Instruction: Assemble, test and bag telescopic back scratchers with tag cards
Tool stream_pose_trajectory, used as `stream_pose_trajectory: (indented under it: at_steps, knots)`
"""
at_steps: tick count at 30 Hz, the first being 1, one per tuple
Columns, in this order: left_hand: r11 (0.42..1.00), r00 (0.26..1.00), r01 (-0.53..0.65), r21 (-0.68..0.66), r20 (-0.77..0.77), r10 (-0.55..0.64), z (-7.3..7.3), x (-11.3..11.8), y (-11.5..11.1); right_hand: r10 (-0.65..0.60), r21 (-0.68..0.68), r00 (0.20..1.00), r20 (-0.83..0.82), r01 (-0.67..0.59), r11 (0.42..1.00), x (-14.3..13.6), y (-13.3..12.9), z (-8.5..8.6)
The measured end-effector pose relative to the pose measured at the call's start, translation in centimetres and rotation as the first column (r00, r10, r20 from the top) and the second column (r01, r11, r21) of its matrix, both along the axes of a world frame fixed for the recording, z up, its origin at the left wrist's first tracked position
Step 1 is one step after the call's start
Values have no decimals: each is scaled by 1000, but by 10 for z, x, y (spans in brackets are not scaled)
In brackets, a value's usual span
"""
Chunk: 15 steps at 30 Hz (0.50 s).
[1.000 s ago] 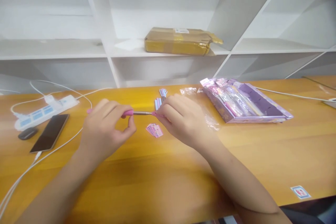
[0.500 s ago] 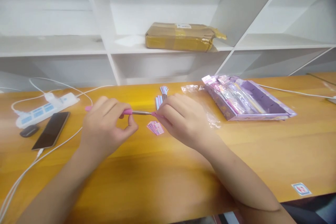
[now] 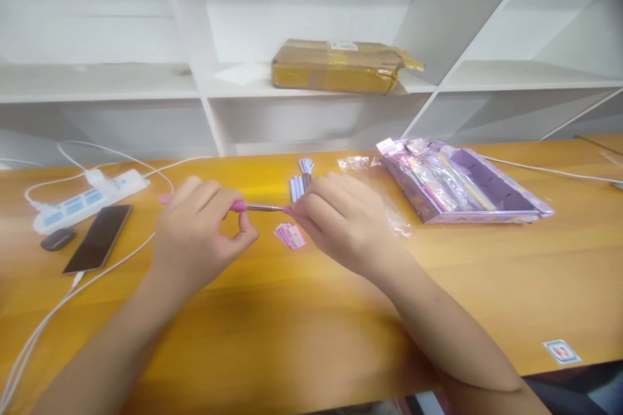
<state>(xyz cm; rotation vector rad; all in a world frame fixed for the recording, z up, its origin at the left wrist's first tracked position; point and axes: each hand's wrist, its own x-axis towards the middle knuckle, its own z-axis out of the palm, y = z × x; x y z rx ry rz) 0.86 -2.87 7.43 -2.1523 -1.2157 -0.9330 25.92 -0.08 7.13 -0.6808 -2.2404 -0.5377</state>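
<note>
The pink rod point(image 3: 263, 207) spans between both hands point(image 3: 272, 217).

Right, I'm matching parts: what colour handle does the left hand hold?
The handle is pink, clearest in the head view.

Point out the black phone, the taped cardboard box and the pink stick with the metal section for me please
Black phone point(image 3: 98, 238): head view, middle of its screen.
Taped cardboard box point(image 3: 335, 80): head view, its front side.
Pink stick point(image 3: 263, 207): head view, its metal section.
</note>
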Motion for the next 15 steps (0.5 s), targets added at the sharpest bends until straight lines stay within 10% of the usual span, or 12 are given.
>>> stream_pose_trajectory:
  at_steps: [9,15]
  knots:
    - [997,997,-72,28,-3,72,-2,-3,7,-12,82,998,-63,17,996,0,6,0]
    - [965,970,-242,102,45,238,9,-71,43,-150,118,965,-217,179,977,53,49,8]
